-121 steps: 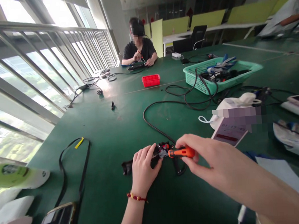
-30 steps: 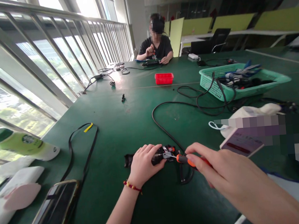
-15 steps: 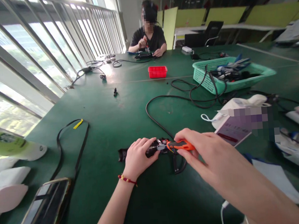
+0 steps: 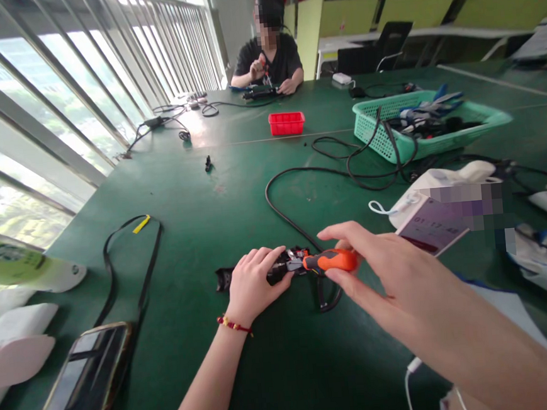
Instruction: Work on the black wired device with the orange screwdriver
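Note:
Under my left hand (image 4: 257,282) lies a black elongated device (image 4: 224,279), its fingers wrapped over the middle and pressing it to the green table. The device's right part is opened up, with small parts and wires showing, and a black cable runs from it. My right hand (image 4: 367,254) grips an orange and black handled tool (image 4: 330,261) at its handle end, with the index finger lifted off. The tool's grey metal end reaches into the opened part, beside my left fingertips. Its exact tip is too small to make out.
A red tray (image 4: 287,124) and a small black piece (image 4: 208,164) lie farther back. A green basket (image 4: 476,138) of tools stands back right, a white device with a screen (image 4: 429,221) nearer. A phone (image 4: 82,384) lies front left. Across the table sits a person (image 4: 269,57).
My right hand's fingers have loosened and spread around the orange handle, which shows more fully. My left hand stays on the device. The view has tilted slightly down.

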Motion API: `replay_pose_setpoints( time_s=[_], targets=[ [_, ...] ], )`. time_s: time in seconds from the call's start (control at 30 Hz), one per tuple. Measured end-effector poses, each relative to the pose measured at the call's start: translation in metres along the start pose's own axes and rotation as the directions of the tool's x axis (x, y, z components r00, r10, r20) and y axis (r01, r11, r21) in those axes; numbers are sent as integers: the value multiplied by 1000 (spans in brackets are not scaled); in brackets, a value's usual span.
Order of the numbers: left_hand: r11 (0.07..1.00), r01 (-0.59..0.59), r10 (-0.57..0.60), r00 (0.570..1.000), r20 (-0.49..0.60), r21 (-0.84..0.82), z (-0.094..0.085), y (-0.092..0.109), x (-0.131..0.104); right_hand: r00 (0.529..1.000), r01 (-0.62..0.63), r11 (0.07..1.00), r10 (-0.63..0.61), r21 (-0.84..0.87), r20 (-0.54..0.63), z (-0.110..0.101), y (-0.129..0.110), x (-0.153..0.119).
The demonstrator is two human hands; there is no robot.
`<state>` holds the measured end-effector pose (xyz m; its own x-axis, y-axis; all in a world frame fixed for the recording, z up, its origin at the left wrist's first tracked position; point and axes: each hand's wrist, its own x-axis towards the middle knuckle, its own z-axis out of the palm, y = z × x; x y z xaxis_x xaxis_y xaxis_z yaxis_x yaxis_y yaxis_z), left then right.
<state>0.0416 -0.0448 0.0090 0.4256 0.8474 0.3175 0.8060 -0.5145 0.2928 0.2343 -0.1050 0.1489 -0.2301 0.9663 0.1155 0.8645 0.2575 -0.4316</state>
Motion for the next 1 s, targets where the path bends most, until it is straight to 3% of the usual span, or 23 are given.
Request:
replay_pose_setpoints(
  time_s=[0.13,0.33,0.5,0.73,0.8,0.93,1.0],
  targets=[
    [1000,-8,8,1000,7,-12,2,-2,0,991,-46,998,51,-37,128,0,-6,1],
    [1000,-2,2,1000,-2,-4,3,-2,-1,998,-6,999,3,-36,-59,4,-2,1],
    [1000,-4,4,1000,-4,7,2,-1,-1,995,-56,998,55,3,89,2,2,0],
    [1000,-2,2,1000,-14,-4,3,-1,-1,992,128,991,-129,-43,-10,-1,1,-2],
    [1000,-3,3,1000,-18,0,2,-1,-1,994,112,992,-112,-55,-7,-3,0,-2],
    [1000,-8,8,1000,-21,-4,1,0,-1,990,16,1000,-15,-8,138,-2,-2,-1],
    [1000,-8,8,1000,-26,-5,1,0,-1,995,13,1000,-14,5,95,0,-2,-1]
  ],
)
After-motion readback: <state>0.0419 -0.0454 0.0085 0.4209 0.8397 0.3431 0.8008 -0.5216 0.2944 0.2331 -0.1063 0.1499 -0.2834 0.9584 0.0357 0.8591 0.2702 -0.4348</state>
